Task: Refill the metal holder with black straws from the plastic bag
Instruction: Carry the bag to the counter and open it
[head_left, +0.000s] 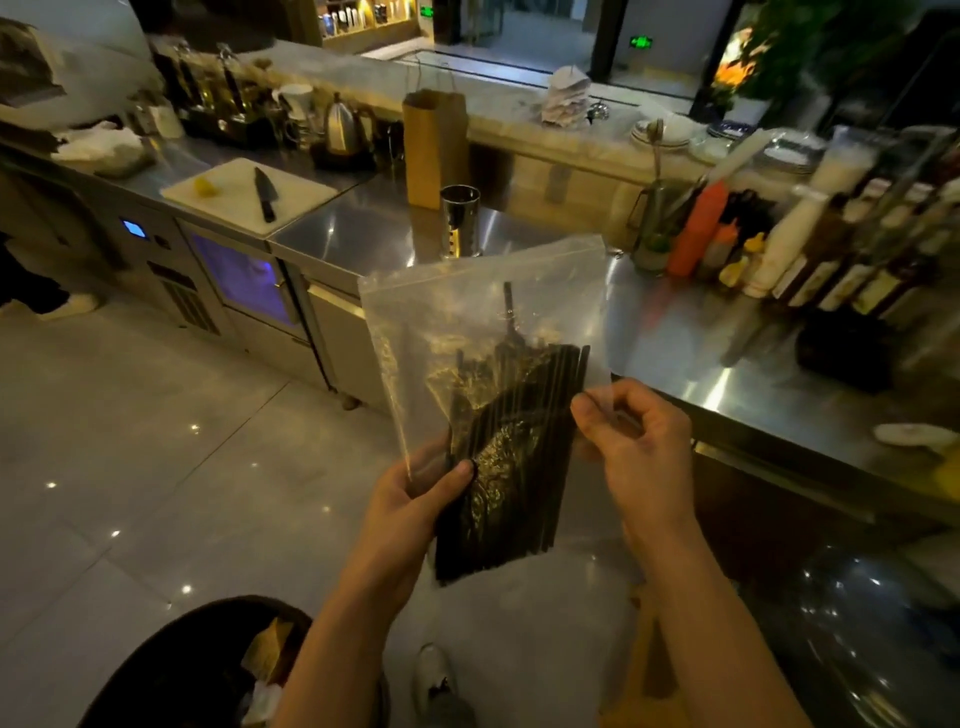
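While the left hand (421, 499) grips the lower left part of the bag (467, 312), thumb pressed through the plastic onto the straws (519, 447), the right hand (641, 441) pinches the bag's right edge between thumb and curled fingers. Both hands hold the clear bag upright in the air, near the camera and in front of the steel counter (363, 234); whether its top is sealed I cannot tell. The black straws lie bundled in the lower half of the bag, their tops leaning right, and one straw (508, 306) stands higher than the rest. The holder (460, 221), a shiny metal cylinder, stands upright on the counter just beyond the bag's top edge, well apart from both hands; its inside is too dark to read. Just behind it stands a brown paper bag (435, 145). To the far left a white cutting board (291, 200) lies on the counter with a black knife (265, 195) and a yellow lemon piece (206, 187) on it, and a kettle (340, 124) stands farther back. At the right, an orange squeeze bottle (696, 228) and a row of dark bottles (857, 270) crowd the counter. Plates (660, 136) are stacked on the far ledge. Near the lower left, a dark round bin (171, 670) holds scraps, and a shoe (434, 670) shows on the tiled floor between the forearms.
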